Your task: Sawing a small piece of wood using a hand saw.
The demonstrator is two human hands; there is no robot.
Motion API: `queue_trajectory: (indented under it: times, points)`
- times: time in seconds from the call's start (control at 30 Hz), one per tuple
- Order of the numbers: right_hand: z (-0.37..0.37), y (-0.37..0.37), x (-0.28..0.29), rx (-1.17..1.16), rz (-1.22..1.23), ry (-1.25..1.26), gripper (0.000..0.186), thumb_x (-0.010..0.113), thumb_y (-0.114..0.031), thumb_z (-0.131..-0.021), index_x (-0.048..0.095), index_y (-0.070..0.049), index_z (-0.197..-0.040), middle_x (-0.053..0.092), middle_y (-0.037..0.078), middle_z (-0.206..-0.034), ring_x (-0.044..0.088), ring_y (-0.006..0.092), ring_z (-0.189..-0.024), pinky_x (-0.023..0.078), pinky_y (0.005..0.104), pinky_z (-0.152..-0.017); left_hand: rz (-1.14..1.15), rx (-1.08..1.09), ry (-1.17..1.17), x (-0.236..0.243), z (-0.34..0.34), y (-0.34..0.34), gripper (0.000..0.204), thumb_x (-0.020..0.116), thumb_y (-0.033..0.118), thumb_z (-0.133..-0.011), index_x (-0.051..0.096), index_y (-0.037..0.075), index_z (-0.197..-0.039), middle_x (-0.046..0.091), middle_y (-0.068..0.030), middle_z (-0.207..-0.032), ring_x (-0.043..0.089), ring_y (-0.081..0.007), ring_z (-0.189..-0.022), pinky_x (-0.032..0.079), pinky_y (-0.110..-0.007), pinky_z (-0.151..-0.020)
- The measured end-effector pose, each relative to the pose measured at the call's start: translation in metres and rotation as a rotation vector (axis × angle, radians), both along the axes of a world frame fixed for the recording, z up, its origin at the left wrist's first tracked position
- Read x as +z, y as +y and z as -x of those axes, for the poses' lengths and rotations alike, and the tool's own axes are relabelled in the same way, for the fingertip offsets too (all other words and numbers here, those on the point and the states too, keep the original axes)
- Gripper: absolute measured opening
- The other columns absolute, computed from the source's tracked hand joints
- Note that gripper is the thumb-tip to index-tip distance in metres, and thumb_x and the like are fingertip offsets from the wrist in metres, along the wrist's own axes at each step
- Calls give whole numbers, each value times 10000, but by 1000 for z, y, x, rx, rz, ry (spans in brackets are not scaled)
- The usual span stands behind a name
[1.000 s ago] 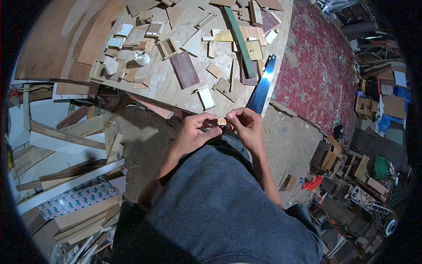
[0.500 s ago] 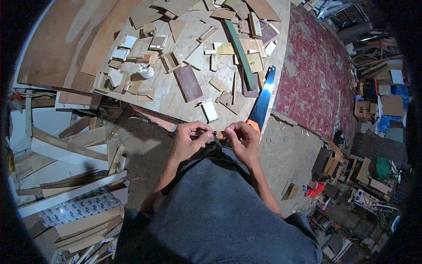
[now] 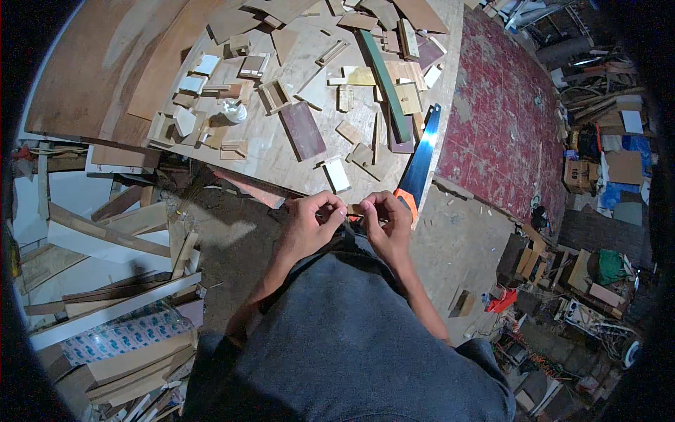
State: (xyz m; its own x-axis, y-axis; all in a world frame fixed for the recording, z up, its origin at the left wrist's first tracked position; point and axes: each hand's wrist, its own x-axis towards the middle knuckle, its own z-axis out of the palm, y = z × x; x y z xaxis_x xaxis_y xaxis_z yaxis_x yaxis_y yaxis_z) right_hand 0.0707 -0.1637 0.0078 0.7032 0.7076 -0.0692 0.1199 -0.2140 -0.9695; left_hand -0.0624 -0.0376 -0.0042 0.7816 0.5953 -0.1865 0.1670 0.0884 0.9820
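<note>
My left hand [image 3: 311, 224] and my right hand [image 3: 388, 224] are close together in front of my dark shirt, at the table's near edge. Thumb and forefinger are pinched on each hand. Whatever they hold, if anything, is too small and dark to make out. Just beyond my right hand lies a handsaw [image 3: 424, 156], with a blue-looking blade and an orange handle [image 3: 408, 202] beside my fingers. A small white-faced wooden block [image 3: 336, 176] lies on the table beyond my fingertips. Left of it rests a dark brown board [image 3: 303, 131].
Small wooden pieces and open frames [image 3: 274, 96] cover the wooden table [image 3: 264, 151]. A long green strip [image 3: 383, 84] and a white container [image 3: 234, 111] lie among them. Offcuts [image 3: 112, 235] are piled at left. A red worn panel [image 3: 503, 119] and cardboard boxes [image 3: 580, 176] are at right.
Both hands have risen slightly, staying close together with fingertips pinched. The saw and the wooden pieces have stayed where they were.
</note>
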Motion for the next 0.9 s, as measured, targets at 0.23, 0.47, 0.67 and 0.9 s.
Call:
queue_trajectory:
  times: [0.23,0.47,0.67,0.9]
  points:
    - [2,5,-2,70,26,-296,108,714,-25,-912,610,0,-927,603,85,-764,586,140,-586,448,268,-530,-108,-18,12,6,0,4,121,698,93,-900,649,-18,-903,698,-77,-765,676,-112,-679,536,-285,-638]
    - [6,8,-5,123,11,-444,132,717,2,-893,590,-3,-932,599,107,-783,600,186,-590,471,305,-535,-257,24,-2,0,1,1,100,709,28,-859,622,-22,-861,669,-55,-737,643,-94,-643,506,-263,-575]
    - [9,7,-7,106,40,-261,90,687,-15,-923,601,6,-937,655,97,-795,623,150,-632,487,285,-559,139,41,-77,-22,6,-3,104,651,37,-915,613,-22,-838,611,-20,-706,579,-64,-581,482,-244,-508]
    - [8,3,-6,38,51,29,69,659,-47,-962,637,18,-962,677,51,-786,601,74,-676,480,240,-581,365,91,-139,-31,18,-3,179,589,86,-982,632,-20,-844,588,-4,-689,551,-46,-565,467,-226,-459]
